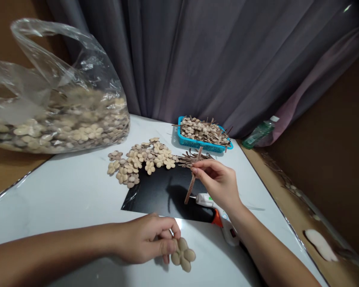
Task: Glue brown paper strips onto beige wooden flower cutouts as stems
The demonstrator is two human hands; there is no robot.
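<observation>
Near the table's front, my left hand (151, 239) pinches a beige five-petal flower (184, 255) by one petal. My right hand (217, 179), raised over a black sheet (155, 195), grips a thin brown woven strip (193, 183) between thumb and fingertips. Below that hand a white glue gun (206, 200) with an orange trigger lies partly on the sheet, its body partly hidden by my forearm. A heap of beige and greyish flowers (136, 161) sits at the sheet's far left edge. Beyond my right hand is a bunch of loose brown strips (185, 159).
A large clear plastic bag (92, 59) full of flowers stands at the left. At the back, a blue basket (197, 144) holds flowers with strips. A green bottle (259, 133) lies tilted right of the white table (86, 187), by the grey curtain (179, 59).
</observation>
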